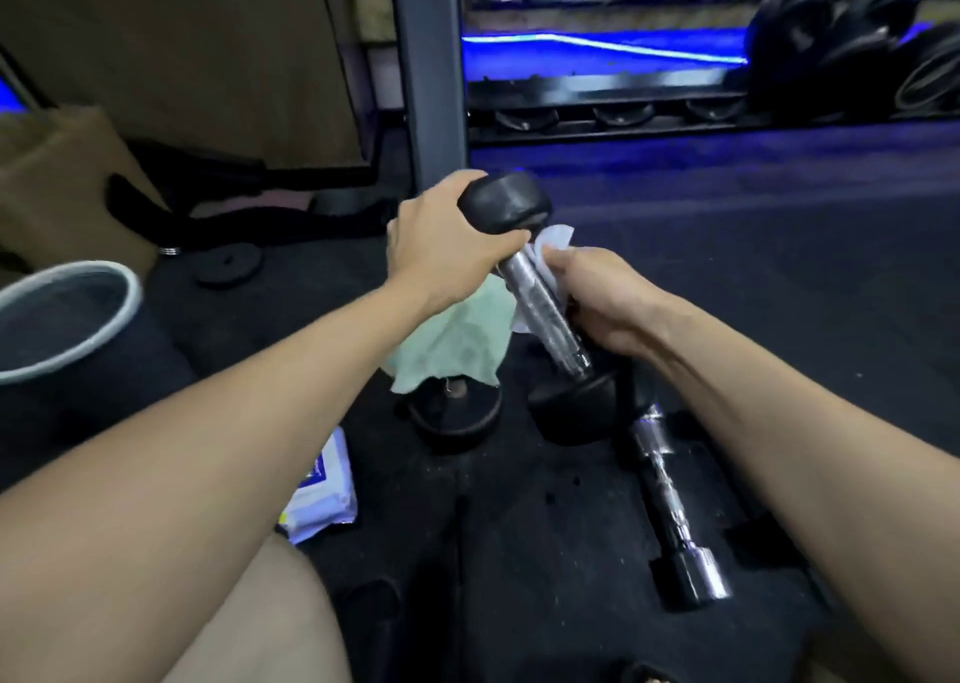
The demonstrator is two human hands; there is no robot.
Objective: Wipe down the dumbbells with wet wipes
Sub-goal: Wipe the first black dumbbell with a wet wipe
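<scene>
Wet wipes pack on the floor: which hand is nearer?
Left. The left hand grips the upper head of the dumbbell, up and right of the wet wipes pack. The right hand, pressing a wipe to the handle, is farther right.

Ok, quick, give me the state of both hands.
Left hand: closed, gripping the upper head of the dumbbell.
Right hand: closed, pressing a white wet wipe against the dumbbell's handle.

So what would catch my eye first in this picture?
At centre, two hands work on a tilted dumbbell: the left hand grips its upper black head, the right hand presses a white wipe to the chrome handle. Behind, a bright blue light strip glows along the rack.
</scene>
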